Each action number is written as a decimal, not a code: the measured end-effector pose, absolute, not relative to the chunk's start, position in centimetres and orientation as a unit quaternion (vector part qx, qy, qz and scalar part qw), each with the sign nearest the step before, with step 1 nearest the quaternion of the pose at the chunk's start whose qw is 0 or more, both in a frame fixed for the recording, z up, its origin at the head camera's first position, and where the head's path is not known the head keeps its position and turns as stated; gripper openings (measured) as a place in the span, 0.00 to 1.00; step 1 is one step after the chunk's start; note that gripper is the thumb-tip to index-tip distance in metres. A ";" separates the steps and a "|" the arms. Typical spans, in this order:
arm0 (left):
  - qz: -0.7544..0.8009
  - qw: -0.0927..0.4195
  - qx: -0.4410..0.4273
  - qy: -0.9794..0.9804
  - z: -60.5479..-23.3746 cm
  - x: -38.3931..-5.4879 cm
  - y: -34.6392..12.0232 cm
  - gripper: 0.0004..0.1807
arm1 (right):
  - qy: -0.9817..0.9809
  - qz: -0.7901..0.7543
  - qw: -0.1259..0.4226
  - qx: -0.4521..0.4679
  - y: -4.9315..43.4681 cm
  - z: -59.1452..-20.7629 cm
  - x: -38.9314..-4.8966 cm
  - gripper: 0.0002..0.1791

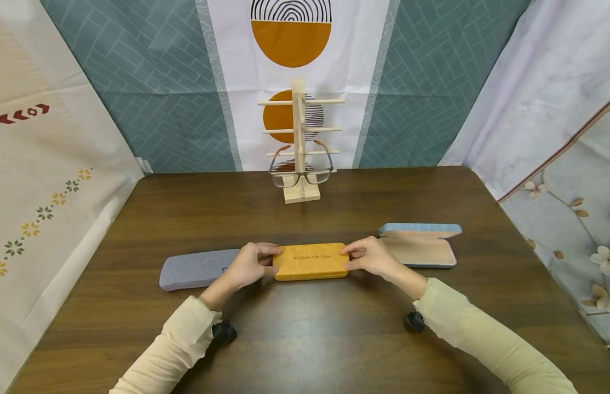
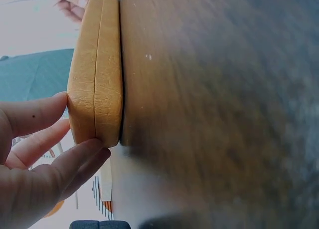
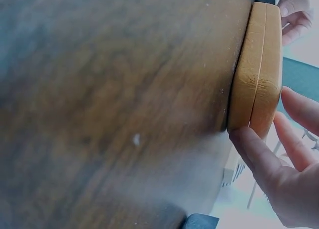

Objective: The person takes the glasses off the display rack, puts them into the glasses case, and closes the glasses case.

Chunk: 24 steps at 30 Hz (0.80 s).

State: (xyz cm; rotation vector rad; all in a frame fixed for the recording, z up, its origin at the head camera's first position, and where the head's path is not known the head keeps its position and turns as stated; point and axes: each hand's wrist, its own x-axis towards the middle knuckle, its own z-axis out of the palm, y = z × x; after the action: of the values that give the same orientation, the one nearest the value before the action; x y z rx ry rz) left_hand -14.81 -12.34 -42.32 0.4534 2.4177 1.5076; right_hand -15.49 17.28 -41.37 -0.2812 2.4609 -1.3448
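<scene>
Left hand (image 1: 252,262): thumb and fingertips pinch the left end of the yellow glasses case (image 1: 310,264).
Right hand (image 1: 374,257): pinches its right end.
Yellow glasses case: closed, seemingly flat on the brown table (image 1: 305,339).
Grey glasses case (image 1: 194,270): beside the left hand.
Light-blue glasses case (image 1: 419,250): lid raised, beyond the right wrist.
Eyeglasses (image 1: 318,177): on a wooden rack (image 1: 298,126).

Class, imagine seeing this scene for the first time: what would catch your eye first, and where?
Most likely the bright yellow case, closed on the dark table between the left hand and the right hand, which hold its two ends. Behind it, the pale wooden stand rises against the patterned backdrop, with a pair of glasses resting low on it. Off to the right lies an open blue case.
</scene>
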 end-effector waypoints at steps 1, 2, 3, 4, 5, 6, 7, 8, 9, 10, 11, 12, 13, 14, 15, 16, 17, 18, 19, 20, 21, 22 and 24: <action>0.520 0.128 0.156 0.830 -42.3 -14.8 -12.4 0.23 | 0.862 -0.470 0.163 -0.098 17.3 -41.3 -15.5 0.17; 0.520 0.127 0.159 0.830 -42.3 -14.8 -12.4 0.23 | 0.862 -0.470 0.164 -0.098 17.3 -41.3 -15.5 0.17; 0.519 0.123 0.162 0.830 -42.3 -14.7 -12.4 0.22 | 0.861 -0.470 0.166 -0.096 17.3 -41.3 -15.5 0.17; 0.520 0.118 0.165 0.830 -42.2 -14.7 -12.4 0.22 | 0.861 -0.471 0.166 -0.098 17.4 -41.2 -15.5 0.17; 0.521 0.114 0.167 0.829 -42.1 -14.7 -12.4 0.22 | 0.858 -0.476 0.168 -0.095 17.4 -41.2 -15.6 0.17; 0.521 0.107 0.171 0.829 -42.1 -14.6 -12.4 0.21 | 0.856 -0.480 0.168 -0.093 17.4 -41.1 -15.6 0.17; 0.521 0.100 0.173 0.830 -42.0 -14.6 -12.5 0.21 | 0.853 -0.486 0.168 -0.092 17.4 -41.0 -15.6 0.17; 0.521 0.092 0.175 0.830 -41.9 -14.5 -12.5 0.21 | 0.850 -0.492 0.167 -0.092 17.5 -40.9 -15.6 0.17; 0.521 0.086 0.174 0.831 -41.8 -14.5 -12.5 0.21 | 0.845 -0.500 0.167 -0.091 17.6 -40.8 -15.6 0.17; 0.521 0.081 0.175 0.832 -41.7 -14.5 -12.6 0.21 | 0.841 -0.506 0.166 -0.092 17.6 -40.7 -15.6 0.17; 0.521 0.076 0.176 0.832 -41.5 -14.4 -12.6 0.21 | 0.838 -0.512 0.165 -0.091 17.7 -40.6 -15.6 0.17; 0.521 0.072 0.178 0.831 -41.4 -14.4 -12.7 0.22 | 0.836 -0.516 0.163 -0.093 17.8 -40.4 -15.6 0.17; 0.522 0.071 0.178 0.831 -40.9 -14.1 -12.6 0.22 | 0.834 -0.519 0.161 -0.095 17.9 -40.3 -15.7 0.17; 0.523 0.071 0.178 0.831 -40.2 -13.9 -12.6 0.22 | 0.832 -0.523 0.159 -0.097 17.9 -40.2 -15.7 0.17; 0.524 0.071 0.178 0.830 -39.6 -13.6 -12.5 0.22 | 0.831 -0.524 0.157 -0.098 18.0 -40.1 -15.7 0.17; 0.523 0.071 0.178 0.830 -39.0 -13.3 -12.4 0.21 | 0.833 -0.522 0.154 -0.099 18.0 -40.0 -15.7 0.17; 0.524 0.073 0.176 0.830 -38.4 -13.0 -12.2 0.21 | 0.834 -0.521 0.152 -0.100 18.1 -39.9 -15.7 0.17; 0.525 0.074 0.173 0.830 -37.8 -12.8 -12.1 0.21 | 0.835 -0.520 0.150 -0.101 18.1 -39.8 -15.7 0.17; 0.524 0.072 0.170 0.831 -37.2 -12.5 -12.0 0.21 | 0.836 -0.518 0.148 -0.100 18.1 -39.7 -15.7 0.17; 0.525 0.069 0.167 0.832 -37.2 -12.5 -11.9 0.21 | 0.838 -0.516 0.147 -0.100 18.1 -39.5 -15.7 0.17; 0.526 0.067 0.164 0.832 -37.2 -12.5 -12.0 0.20 | 0.840 -0.513 0.146 -0.101 18.2 -39.4 -15.7 0.17; 0.527 0.062 0.162 0.832 -37.3 -12.5 -12.0 0.20 | 0.841 -0.512 0.146 -0.100 18.2 -39.3 -15.7 0.18; 0.530 0.048 0.164 0.831 -37.5 -12.7 -12.1 0.19 | 0.840 -0.514 0.145 -0.100 18.3 -39.0 -15.8 0.18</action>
State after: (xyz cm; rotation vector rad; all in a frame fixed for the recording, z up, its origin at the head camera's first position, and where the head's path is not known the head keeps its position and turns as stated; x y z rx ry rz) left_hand -12.66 -12.08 -37.55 0.5014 2.5319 1.6157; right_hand -15.76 18.26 -38.99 -0.2867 2.4185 -1.4801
